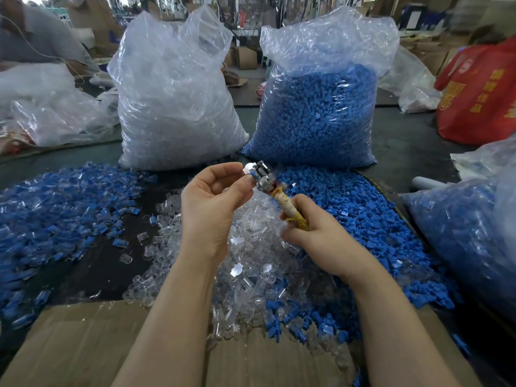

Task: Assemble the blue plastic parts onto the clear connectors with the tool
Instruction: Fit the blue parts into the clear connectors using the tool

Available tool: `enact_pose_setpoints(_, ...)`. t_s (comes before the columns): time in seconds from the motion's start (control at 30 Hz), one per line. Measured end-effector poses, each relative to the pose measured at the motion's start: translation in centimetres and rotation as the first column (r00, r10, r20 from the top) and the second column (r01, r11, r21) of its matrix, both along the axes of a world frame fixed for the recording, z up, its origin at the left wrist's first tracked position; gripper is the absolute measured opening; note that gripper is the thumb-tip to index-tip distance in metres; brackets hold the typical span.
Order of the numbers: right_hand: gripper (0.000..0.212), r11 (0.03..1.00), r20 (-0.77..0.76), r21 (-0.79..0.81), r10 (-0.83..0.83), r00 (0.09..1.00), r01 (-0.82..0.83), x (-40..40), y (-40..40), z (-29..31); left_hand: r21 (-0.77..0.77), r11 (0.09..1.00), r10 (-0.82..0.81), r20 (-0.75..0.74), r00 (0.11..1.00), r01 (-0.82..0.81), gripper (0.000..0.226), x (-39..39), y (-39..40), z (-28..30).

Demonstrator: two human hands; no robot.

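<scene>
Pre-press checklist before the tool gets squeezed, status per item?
1. Tool gripped: ok, right hand wraps the taped handle.
2. Part at the tool head: ok, left hand pinches a blue part with a clear connector at the metal head.
3. Part seated squarely in the head: cannot tell, fingers and metal hide it.
4. Left fingertips clear of the metal head: not ok, they sit right against it.
5. Stock within reach: ok, clear connector pile and blue part pile lie under the hands.
</scene>
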State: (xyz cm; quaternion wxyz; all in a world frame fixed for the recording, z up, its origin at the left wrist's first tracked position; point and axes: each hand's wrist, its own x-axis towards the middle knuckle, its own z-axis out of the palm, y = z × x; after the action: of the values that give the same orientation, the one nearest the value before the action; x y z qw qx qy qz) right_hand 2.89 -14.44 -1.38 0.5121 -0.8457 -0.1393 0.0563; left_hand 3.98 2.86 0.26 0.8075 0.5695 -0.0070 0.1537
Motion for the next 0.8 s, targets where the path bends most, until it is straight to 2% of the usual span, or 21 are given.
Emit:
enact_pose_setpoints(0.13, 0.018, 1.0, 0.012, -0.013, -0.001, 1.0, 0.001, 0.0, 0.1, -0.1, -0.02, 1.0, 0.0, -0.012, 1.0, 0.0, 0.017, 0.0, -0.1, 0.0)
enact_pose_setpoints(0.23, 0.013, 0.996, 0.047, 0.077, -0.047, 0.998, 0.043, -0.1, 0.3, -0.2, -0.019, 1.0, -0.008, -0.035, 0.999, 0.007, 0.018, -0.1, -0.2, 0.1)
enact_pose_setpoints(0.3, 0.008, 0.986, 0.128, 0.128, -0.119, 0.985, 0.102, -0.1, 0.8, -0.2, 0.034, 0.999, 0.001, -0.042, 0.999, 0.0, 0.019, -0.3, -0.3, 0.1)
enact_pose_setpoints(0.37, 0.015, 0.967, 0.201, 0.189, -0.206, 0.958, 0.168, 0.0, 1.3, -0.1, 0.1, 0.995, 0.007, -0.035, 0.999, -0.003, 0.018, -0.5, -0.7, 0.1)
enact_pose_setpoints(0.5, 0.016, 0.922, 0.247, 0.307, -0.316, 0.916, 0.235, -0.1, 1.8, 0.1, 0.181, 0.983, -0.011, -0.023, 1.0, 0.016, 0.018, -0.8, -1.7, 0.2)
enact_pose_setpoints(0.8, 0.016, 0.899, 0.253, 0.33, -0.378, 0.891, 0.288, 0.1, 1.9, 0.2, 0.203, 0.978, -0.04, -0.006, 0.999, 0.041, 0.021, -0.8, -2.4, 0.2)
